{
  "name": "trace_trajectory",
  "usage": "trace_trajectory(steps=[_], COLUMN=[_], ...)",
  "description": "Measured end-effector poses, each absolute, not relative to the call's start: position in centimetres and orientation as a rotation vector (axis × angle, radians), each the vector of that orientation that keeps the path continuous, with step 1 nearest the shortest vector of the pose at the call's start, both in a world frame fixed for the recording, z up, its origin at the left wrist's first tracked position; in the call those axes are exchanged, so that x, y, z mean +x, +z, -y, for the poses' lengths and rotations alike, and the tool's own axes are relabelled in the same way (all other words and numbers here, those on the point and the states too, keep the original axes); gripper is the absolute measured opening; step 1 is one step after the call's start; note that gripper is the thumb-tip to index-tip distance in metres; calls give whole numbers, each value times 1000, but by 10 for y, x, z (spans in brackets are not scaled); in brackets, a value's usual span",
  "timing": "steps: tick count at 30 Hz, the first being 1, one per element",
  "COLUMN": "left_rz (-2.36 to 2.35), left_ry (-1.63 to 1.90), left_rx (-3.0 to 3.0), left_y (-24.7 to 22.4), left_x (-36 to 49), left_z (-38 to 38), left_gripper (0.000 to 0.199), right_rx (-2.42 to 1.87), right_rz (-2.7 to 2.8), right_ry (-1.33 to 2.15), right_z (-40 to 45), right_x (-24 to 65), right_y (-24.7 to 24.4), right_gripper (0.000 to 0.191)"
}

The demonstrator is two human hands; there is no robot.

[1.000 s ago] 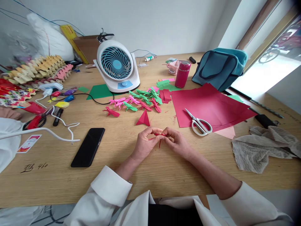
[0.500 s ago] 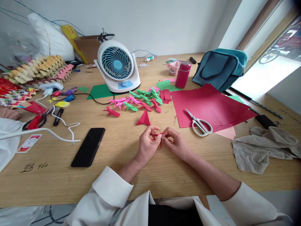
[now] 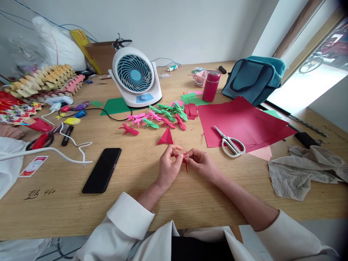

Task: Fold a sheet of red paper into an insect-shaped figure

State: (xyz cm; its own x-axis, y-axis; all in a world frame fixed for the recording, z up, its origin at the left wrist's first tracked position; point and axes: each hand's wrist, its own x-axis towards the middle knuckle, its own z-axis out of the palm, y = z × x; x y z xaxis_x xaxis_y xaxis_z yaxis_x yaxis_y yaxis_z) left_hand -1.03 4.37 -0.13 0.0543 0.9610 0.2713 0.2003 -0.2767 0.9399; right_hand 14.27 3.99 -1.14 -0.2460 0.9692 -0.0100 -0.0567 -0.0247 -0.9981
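Observation:
Between my two hands is a small folded red paper piece (image 3: 186,166), with thin strips sticking out above and below the fingers. My left hand (image 3: 169,165) pinches its left side between thumb and forefinger. On the other side my right hand (image 3: 201,164) grips it with closed fingertips, which hide much of its shape. Just beyond the hands lies a red folded paper triangle (image 3: 165,136). Behind that is a pile of folded paper figures (image 3: 165,114) in green, pink and red, with one red figure (image 3: 128,129) apart at the left.
White-handled scissors (image 3: 231,145) lie on large red paper sheets (image 3: 244,121) to the right. A black phone (image 3: 102,170) is at the left. Farther back stand a fan (image 3: 136,74), a red flask (image 3: 211,87) and a blue bag (image 3: 252,79). A crumpled cloth (image 3: 301,170) lies far right.
The fingertips have shifted slightly on the red paper piece, and more of it shows above and below them. My left thumb has drawn back a little to the left.

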Motion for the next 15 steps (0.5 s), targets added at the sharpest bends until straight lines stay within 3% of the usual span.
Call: trace_trajectory(steps=[6,15], left_rz=[-1152,-829], left_ry=[1235,1259], left_rx=[1529,1887], left_y=[1,22], left_x=[-16,-31], left_z=[-51,-52], left_gripper=[8,29], right_rx=[-1017,-917], right_rz=[1220,1085], right_ry=[1489,1686], right_z=[-46,-47], right_x=[144,154], right_y=[-9,0], right_gripper=[40,43])
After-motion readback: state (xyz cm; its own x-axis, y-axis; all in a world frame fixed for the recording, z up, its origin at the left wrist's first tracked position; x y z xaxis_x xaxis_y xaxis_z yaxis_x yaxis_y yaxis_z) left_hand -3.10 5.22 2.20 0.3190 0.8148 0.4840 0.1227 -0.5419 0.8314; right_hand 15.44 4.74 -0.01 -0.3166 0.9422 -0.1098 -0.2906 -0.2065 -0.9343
